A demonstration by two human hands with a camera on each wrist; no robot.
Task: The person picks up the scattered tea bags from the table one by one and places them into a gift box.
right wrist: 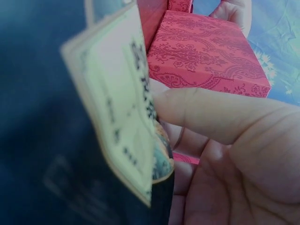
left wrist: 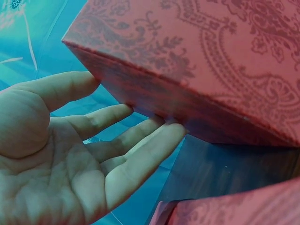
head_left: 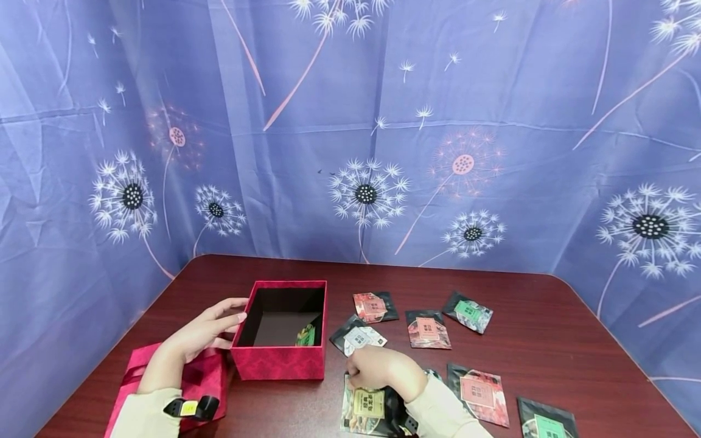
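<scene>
A red patterned box (head_left: 279, 364) stands uncovered at the left of the table, a packet with a green label (head_left: 307, 334) inside it. My left hand (head_left: 201, 333) rests its fingertips against the box's left wall, fingers loosely extended, as the left wrist view also shows. Right of the box, my right hand (head_left: 383, 367) pinches a black tea packet with a yellow label (head_left: 366, 403) by its upper edge. In the right wrist view, the thumb (right wrist: 201, 110) lies over the packet's edge, with the other fingers behind it.
A red lid (head_left: 204, 380) lies under my left forearm. Right of the box lie several black packets: one white-labelled (head_left: 358, 338), some red-labelled (head_left: 428, 330), and green-labelled ones at the back (head_left: 468, 312) and front right (head_left: 546, 420). A blue dandelion-print curtain (head_left: 306, 201) hangs behind the table.
</scene>
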